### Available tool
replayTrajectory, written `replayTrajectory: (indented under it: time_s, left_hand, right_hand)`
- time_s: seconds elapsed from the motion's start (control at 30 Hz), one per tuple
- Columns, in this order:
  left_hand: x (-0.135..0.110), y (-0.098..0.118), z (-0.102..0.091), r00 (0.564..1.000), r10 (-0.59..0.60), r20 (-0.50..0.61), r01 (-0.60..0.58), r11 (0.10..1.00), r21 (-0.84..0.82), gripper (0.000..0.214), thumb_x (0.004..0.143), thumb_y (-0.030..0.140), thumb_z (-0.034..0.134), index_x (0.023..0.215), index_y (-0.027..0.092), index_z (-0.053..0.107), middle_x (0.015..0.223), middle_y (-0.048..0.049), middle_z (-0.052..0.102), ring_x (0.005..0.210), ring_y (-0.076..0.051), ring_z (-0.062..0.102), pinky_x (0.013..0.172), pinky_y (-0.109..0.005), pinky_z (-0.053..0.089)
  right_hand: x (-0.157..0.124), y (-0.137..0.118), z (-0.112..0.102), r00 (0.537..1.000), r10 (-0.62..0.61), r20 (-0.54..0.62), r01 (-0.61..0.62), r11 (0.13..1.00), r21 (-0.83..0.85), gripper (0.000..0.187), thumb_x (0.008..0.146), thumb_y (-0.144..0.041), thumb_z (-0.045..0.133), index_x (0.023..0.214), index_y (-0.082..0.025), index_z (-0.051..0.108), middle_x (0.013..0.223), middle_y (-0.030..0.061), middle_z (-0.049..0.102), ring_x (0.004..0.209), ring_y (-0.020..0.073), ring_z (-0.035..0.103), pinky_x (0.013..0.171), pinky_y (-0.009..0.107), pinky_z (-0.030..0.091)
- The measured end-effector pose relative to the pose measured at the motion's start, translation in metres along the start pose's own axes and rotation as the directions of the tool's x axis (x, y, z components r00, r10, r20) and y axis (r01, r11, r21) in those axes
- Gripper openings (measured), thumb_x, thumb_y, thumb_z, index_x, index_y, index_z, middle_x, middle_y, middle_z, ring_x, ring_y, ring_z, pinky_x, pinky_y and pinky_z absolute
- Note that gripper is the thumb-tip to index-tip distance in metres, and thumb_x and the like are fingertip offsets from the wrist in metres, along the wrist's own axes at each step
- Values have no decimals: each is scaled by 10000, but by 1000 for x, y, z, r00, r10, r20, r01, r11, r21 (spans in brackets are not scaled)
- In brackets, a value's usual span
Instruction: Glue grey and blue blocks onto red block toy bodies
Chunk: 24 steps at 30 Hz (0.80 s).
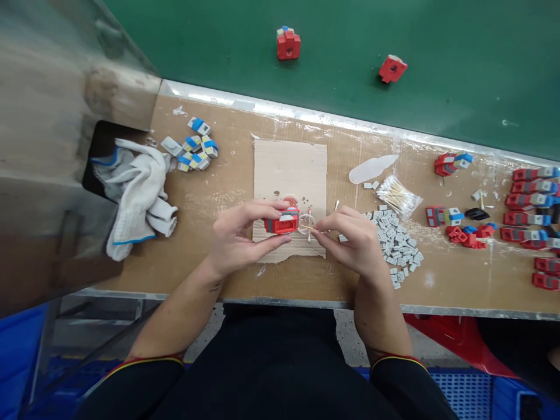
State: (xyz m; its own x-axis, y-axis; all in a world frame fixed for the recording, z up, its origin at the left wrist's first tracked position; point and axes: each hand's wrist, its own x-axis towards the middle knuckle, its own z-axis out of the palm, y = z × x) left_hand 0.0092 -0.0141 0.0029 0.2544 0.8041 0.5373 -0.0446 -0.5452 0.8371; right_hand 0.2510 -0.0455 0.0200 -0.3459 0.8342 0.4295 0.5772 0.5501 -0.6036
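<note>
My left hand (236,236) grips a red toy-like vehicle body (286,223) with grey sides between thumb and fingers, its hollow opening facing me. It is held over a cardboard sheet (291,166). Pinched in my right hand (350,236) is a cotton swab (307,227), its thin stick pointing toward the red body. Below the swab's tip lies a small round clear dish (301,218), partly hidden by my hands. A white swab tip (336,205) shows just above my right fingers.
Right of my right hand lie a heap of small grey pieces (396,245) and a bag of cotton swabs (398,195). Red vehicles (522,219) line the far right. Blue-and-yellow blocks (196,146) and white gloves (140,195) lie left. Red parts (288,45) rest on the green surface.
</note>
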Motion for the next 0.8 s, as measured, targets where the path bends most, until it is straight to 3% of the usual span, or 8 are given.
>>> replayTrajectory:
  time_s: [0.07, 0.13, 0.2, 0.4, 0.8]
  left_hand:
    - [0, 0, 0, 1000, 2, 9, -2, 1000, 13, 402, 789, 164, 938, 1131, 212, 731, 1171, -95, 837, 1076, -236, 829, 956, -340, 704]
    - [0, 0, 0, 1000, 14, 28, -15, 999, 40, 397, 788, 168, 938, 1127, 210, 735, 1158, -99, 839, 1082, -239, 828, 951, -331, 703]
    - [0, 0, 1, 998, 33, 51, -37, 996, 76, 381, 787, 180, 939, 1111, 209, 739, 1126, -95, 845, 1060, -234, 832, 945, -324, 703]
    - [0, 3, 5, 994, 61, 87, -71, 990, 118, 306, 817, 238, 923, 1062, 193, 746, 1062, -98, 853, 981, -212, 839, 916, -307, 701]
    - [0, 4, 5, 992, 49, 119, -65, 989, 131, 276, 834, 243, 912, 1049, 183, 750, 1076, -106, 853, 985, -198, 837, 912, -275, 688]
  right_hand:
    - [0, -5, -7, 986, 45, -158, -26, 993, 118, 163, 922, -124, 766, 883, -253, 674, 758, -34, 752, 645, 146, 656, 603, 311, 502]
    - [0, -10, -9, 931, 96, -353, -5, 968, 252, 165, 910, -141, 786, 877, -258, 675, 741, -38, 742, 625, 148, 660, 594, 322, 508]
    - [0, -15, -8, 882, 126, -454, 44, 937, 346, 152, 910, -190, 804, 876, -264, 677, 716, -41, 735, 596, 150, 659, 577, 330, 513]
    - [0, -20, 6, 926, 133, -354, 50, 885, 463, 147, 919, -198, 804, 894, -262, 673, 760, -25, 772, 630, 154, 704, 578, 324, 551]
    - [2, -21, 9, 945, 115, -307, 43, 886, 463, 168, 922, -183, 796, 867, -248, 651, 756, -16, 771, 641, 144, 714, 577, 296, 570]
